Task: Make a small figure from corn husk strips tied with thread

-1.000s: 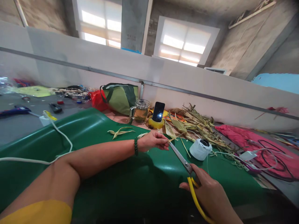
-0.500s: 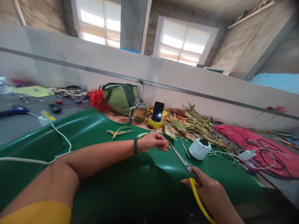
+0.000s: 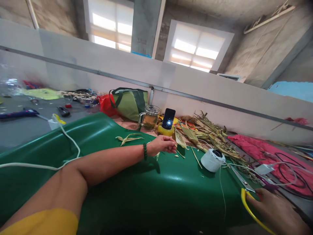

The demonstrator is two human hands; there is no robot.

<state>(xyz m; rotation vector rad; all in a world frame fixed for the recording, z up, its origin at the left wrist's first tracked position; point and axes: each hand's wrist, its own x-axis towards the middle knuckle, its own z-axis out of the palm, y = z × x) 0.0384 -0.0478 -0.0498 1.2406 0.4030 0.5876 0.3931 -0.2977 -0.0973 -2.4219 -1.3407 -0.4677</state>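
Observation:
My left hand (image 3: 164,145), with a dark green bead bracelet at its wrist, is closed in a pinch above the green mat (image 3: 171,195). A small pale bit shows at its fingertips, too small to name. On the right, my right hand (image 3: 278,205) is wrapped round the yellow handles of a pair of scissors (image 3: 243,179). Their blades look closed and point up and left. Between the hands stands a white spool of thread (image 3: 212,160), its loose end trailing down the mat. Pale husk scraps (image 3: 196,158) lie near my left fingertips.
Behind the mat are a glass mug (image 3: 149,119) of drink, a phone (image 3: 168,119) on a yellow stand, a green bag (image 3: 132,102) and a heap of dried husks (image 3: 207,130). Pink cloth (image 3: 259,150) and cables lie at right. A white cord (image 3: 68,138) crosses the left side.
My right hand has drawn the scissors away from my left fingertips, down to the right past the spool. A small pale scrap now shows on the mat beneath my left hand, which stays pinched.

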